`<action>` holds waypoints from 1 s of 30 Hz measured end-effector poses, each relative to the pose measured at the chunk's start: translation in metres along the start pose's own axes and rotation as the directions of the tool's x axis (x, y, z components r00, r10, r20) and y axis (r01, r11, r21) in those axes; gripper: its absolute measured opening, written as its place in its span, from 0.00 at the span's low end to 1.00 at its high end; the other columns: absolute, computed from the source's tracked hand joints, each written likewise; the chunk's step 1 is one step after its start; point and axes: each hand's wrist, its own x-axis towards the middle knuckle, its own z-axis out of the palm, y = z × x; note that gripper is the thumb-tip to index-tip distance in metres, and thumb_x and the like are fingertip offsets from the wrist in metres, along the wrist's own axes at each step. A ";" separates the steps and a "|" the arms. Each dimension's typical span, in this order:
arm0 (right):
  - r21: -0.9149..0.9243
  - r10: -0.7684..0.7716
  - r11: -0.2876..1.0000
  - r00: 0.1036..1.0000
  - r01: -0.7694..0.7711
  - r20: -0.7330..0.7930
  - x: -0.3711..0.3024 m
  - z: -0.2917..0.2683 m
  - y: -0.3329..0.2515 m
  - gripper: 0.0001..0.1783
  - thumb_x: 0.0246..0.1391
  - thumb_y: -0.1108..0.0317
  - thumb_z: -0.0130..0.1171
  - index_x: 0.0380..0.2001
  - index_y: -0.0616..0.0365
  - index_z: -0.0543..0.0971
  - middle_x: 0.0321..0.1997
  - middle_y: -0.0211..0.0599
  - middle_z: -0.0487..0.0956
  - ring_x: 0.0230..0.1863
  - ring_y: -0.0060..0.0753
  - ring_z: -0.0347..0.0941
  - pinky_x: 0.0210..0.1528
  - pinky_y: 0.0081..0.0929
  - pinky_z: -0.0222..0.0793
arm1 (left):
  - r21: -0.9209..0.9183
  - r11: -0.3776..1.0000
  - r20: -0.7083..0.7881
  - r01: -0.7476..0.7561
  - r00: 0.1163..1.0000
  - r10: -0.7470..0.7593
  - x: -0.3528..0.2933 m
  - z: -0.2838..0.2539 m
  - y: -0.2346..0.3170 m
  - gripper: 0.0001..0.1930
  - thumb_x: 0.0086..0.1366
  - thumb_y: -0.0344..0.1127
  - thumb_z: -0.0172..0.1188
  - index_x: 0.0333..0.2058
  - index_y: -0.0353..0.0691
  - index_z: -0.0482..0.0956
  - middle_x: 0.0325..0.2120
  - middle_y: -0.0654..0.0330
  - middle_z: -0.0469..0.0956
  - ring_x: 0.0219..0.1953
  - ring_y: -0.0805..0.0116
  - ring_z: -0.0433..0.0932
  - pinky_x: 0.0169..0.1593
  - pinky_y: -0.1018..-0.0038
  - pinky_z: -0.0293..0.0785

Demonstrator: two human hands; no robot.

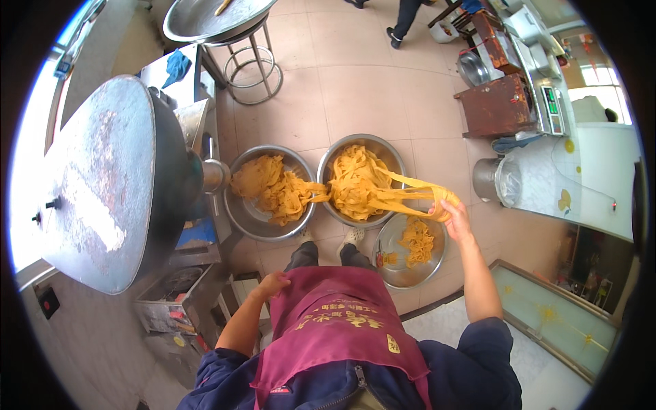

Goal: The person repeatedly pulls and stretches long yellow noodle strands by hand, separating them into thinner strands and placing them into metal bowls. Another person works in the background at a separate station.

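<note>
My right hand (454, 219) is closed on a bundle of wide, flat yellow noodles (410, 196). The strands stretch from it, over the rim, to the heap in the middle metal basin (399, 154). Another tangled heap of noodles (273, 191) lies in the left metal basin (247, 224), and some strands bridge the two basins. Below my right hand, a third basin (403, 277) holds a smaller pile of narrower noodles (417, 242). My left hand (275, 283), fingers curled, rests against the left edge of my maroon apron (328, 301); what it grips is hidden.
A large grey machine (109, 184) with a round spout (216, 176) stands at the left, beside the left basin. Farther off is a wide metal bowl on a round stand (254, 75). A counter with a scale (551, 109) and a lined bucket (486, 179) are at the right. Someone's legs (404, 22) show far ahead.
</note>
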 end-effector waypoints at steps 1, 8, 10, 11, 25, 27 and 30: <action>0.012 0.003 1.000 1.000 -0.003 -0.017 -0.006 -0.001 -0.003 0.18 0.65 0.67 0.60 0.55 0.63 0.75 0.41 0.42 0.82 0.39 0.36 0.83 0.46 0.35 0.81 | 0.056 0.998 -0.009 -0.005 1.000 0.005 0.000 0.002 0.003 0.26 0.65 0.44 0.68 0.56 0.36 0.78 0.31 0.56 0.83 0.20 0.68 0.78 0.21 0.70 0.77; 0.083 -0.013 0.997 0.999 0.009 0.038 -0.018 -0.026 -0.014 0.22 0.65 0.67 0.59 0.60 0.60 0.72 0.44 0.45 0.82 0.39 0.36 0.82 0.43 0.34 0.81 | 0.330 0.943 0.227 0.031 0.967 -0.111 -0.008 0.021 0.052 0.32 0.65 0.58 0.66 0.53 0.33 0.80 0.32 0.51 0.83 0.25 0.59 0.84 0.25 0.65 0.85; 0.117 -0.024 0.993 0.998 0.018 0.050 -0.012 -0.024 -0.011 0.25 0.65 0.68 0.58 0.63 0.60 0.70 0.45 0.46 0.82 0.38 0.35 0.81 0.42 0.34 0.81 | 0.302 0.948 0.270 0.098 0.945 -0.184 -0.027 0.025 0.070 0.35 0.65 0.62 0.64 0.53 0.31 0.80 0.34 0.47 0.83 0.28 0.56 0.86 0.28 0.65 0.88; 0.132 -0.030 0.991 0.998 0.024 0.046 -0.010 -0.018 -0.009 0.26 0.65 0.68 0.58 0.64 0.60 0.68 0.46 0.46 0.81 0.38 0.35 0.81 0.41 0.34 0.81 | 0.293 0.944 0.300 0.154 0.922 -0.244 -0.037 0.027 0.078 0.37 0.64 0.63 0.64 0.53 0.30 0.79 0.36 0.46 0.84 0.29 0.55 0.86 0.29 0.64 0.88; 0.141 0.014 0.988 0.943 -0.064 0.333 0.071 -0.029 0.015 0.35 0.61 0.69 0.60 0.70 0.56 0.61 0.58 0.45 0.80 0.30 0.23 0.76 0.28 0.21 0.76 | 0.335 0.942 0.090 0.025 0.994 -0.059 -0.074 0.145 -0.026 0.32 0.63 0.59 0.65 0.46 0.30 0.82 0.38 0.47 0.86 0.38 0.59 0.85 0.40 0.63 0.80; 0.092 0.054 0.991 0.933 -0.092 0.355 0.094 -0.044 0.032 0.35 0.61 0.69 0.61 0.70 0.56 0.62 0.58 0.45 0.80 0.30 0.22 0.76 0.27 0.21 0.75 | 0.244 0.969 0.053 0.020 0.998 -0.034 -0.086 0.164 -0.016 0.30 0.63 0.57 0.66 0.45 0.30 0.83 0.37 0.47 0.86 0.39 0.61 0.84 0.43 0.64 0.77; -0.013 0.106 0.994 0.951 -0.107 0.290 0.126 -0.064 0.079 0.30 0.63 0.68 0.60 0.67 0.59 0.67 0.56 0.44 0.82 0.35 0.25 0.79 0.39 0.25 0.79 | 0.215 0.975 0.010 0.065 0.998 -0.069 -0.102 0.178 0.000 0.28 0.64 0.55 0.65 0.44 0.29 0.83 0.37 0.47 0.86 0.41 0.65 0.83 0.44 0.66 0.76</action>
